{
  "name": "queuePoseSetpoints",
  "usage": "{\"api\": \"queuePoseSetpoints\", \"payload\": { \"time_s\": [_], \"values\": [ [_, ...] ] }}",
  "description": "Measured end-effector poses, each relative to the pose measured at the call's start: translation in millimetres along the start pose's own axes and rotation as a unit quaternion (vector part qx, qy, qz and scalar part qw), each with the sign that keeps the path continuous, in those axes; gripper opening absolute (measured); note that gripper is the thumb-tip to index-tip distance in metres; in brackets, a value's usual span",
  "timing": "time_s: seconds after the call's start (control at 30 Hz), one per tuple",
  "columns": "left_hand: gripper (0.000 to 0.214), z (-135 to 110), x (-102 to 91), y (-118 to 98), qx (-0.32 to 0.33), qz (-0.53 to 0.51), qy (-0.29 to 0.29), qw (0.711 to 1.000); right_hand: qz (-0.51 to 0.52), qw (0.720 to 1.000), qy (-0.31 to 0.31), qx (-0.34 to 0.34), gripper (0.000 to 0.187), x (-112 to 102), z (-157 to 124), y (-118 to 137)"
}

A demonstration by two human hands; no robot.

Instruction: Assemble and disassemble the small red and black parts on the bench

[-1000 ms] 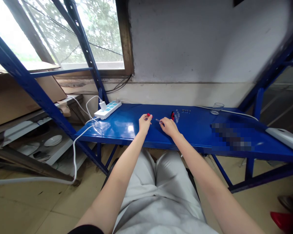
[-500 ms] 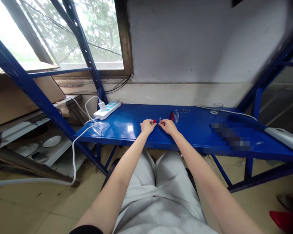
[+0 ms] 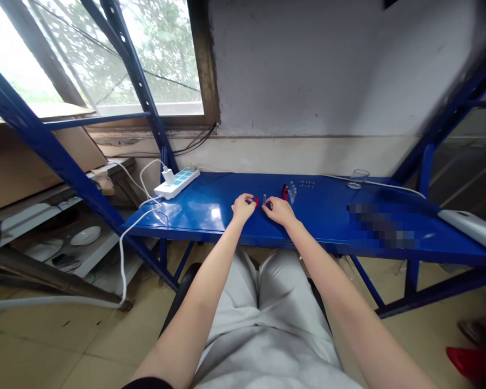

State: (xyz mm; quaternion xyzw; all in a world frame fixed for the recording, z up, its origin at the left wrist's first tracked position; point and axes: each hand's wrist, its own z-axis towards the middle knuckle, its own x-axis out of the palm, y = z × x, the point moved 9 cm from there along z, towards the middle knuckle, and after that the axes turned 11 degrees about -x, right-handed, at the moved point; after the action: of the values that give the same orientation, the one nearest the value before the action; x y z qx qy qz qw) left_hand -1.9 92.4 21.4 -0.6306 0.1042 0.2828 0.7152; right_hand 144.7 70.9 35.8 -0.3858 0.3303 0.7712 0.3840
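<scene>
The left hand (image 3: pixel 244 207) is half-curled, index finger and thumb a little apart, with a small red piece (image 3: pixel 256 202) at its thumb tip; I cannot tell whether it pinches that piece or only touches it. At three o'clock from it, just past the red piece, the right hand (image 3: pixel 279 210) has its fingers curled inward. A small clear slender tube (image 3: pixel 264 199) stands upright at those fingertips; whether it is gripped or merely touched, I cannot tell.

By count, there is one red-and-black piece (image 3: pixel 284 192), just beyond the right hand at twelve o'clock. Beside it, at one o'clock, is a bunch of small clear pieces (image 3: pixel 292 192), too close-set to count. Several tiny light-coloured bits (image 3: pixel 306 183) lie at two o'clock, and one clear drinking glass (image 3: pixel 358 179) stands farther out the same way. One white power strip with pale-blue sockets (image 3: pixel 177 183) lies toward ten o'clock from the left hand, one white plug (image 3: pixel 168 176) in it.

All these rest on a glossy blue metal table (image 3: pixel 210 194). A pixelated dark item (image 3: pixel 383 224) lies at three o'clock. A grey wall (image 3: pixel 308 70) rises at twelve o'clock, a brown-framed window (image 3: pixel 170 59) toward eleven.
</scene>
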Motion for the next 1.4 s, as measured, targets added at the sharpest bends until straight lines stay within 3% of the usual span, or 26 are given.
{"api": "queuePoseSetpoints", "payload": {
  "time_s": [0.2, 0.5, 0.73, 0.83, 1.03, 1.4],
  "values": [
    [0.017, -4.0, -22.6, 0.1, 0.006, -0.109, -0.065, 0.992, 0.015, 0.998, -0.011, 0.057, 0.02, -6.0, -6.5, -6.6],
    [0.017, -2.1, -21.7, 0.8, 0.037, -0.109, -0.077, 0.99, 0.002, 0.997, 0.023, 0.075, 0.013, -5.6, -7.7, -5.9],
    [0.028, -17.0, -14.2, -27.1, 0.173, -0.029, -0.06, 0.983, -0.014, 0.996, 0.034, 0.075, 0.016, -0.7, -7.4, -8.5],
    [0.028, -22.9, -7.8, -32.8, 0.2, 0.024, -0.044, 0.979, -0.028, 0.997, 0.044, 0.06, 0.02, 2.4, -6.3, -7.8],
    [0.026, -20.7, -0.2, -26.4, 0.183, 0.065, -0.024, 0.981, -0.046, 0.997, 0.056, 0.019, 0.027, 4.9, -2.7, -0.9],
    [0.013, -11.0, -8.0, -13.0, 0.113, -0.002, -0.055, 0.992, -0.06, 0.997, 0.058, -0.002, 0.028, 6.2, 0.4, 4.1]
  ]
}}
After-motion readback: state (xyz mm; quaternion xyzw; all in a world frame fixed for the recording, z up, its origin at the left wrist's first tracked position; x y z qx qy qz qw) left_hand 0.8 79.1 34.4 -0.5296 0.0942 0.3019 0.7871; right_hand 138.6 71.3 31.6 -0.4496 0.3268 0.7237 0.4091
